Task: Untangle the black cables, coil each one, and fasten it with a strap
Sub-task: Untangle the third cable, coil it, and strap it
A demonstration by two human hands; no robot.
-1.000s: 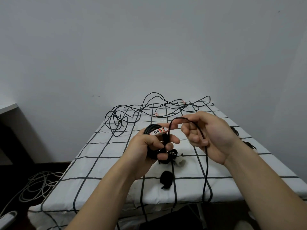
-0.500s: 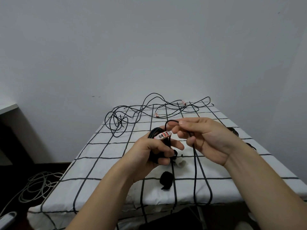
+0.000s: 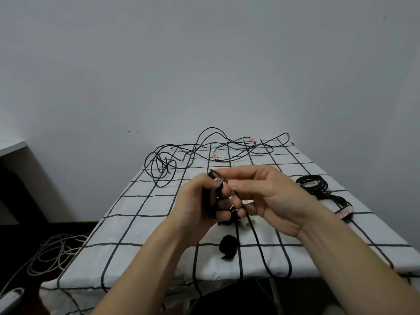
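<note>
My left hand grips a small coil of black cable with a white-and-red label near its top, held above the table's middle. My right hand pinches the same cable's free strand at the coil's top; the strand runs down past the table's front edge and loops back up. A tangle of black cables lies at the far end of the table. A rolled black strap lies on the cloth below my hands, and another dark strap shows partly behind my fingers.
A coiled black cable with a labelled bundle lies at the table's right. The table wears a white cloth with a black grid. Grey cables and a white power strip lie on the floor at left.
My right hand has moved left and down, bringing the strand onto the top of the coil. My left hand has turned the coil so the label is mostly hidden.
</note>
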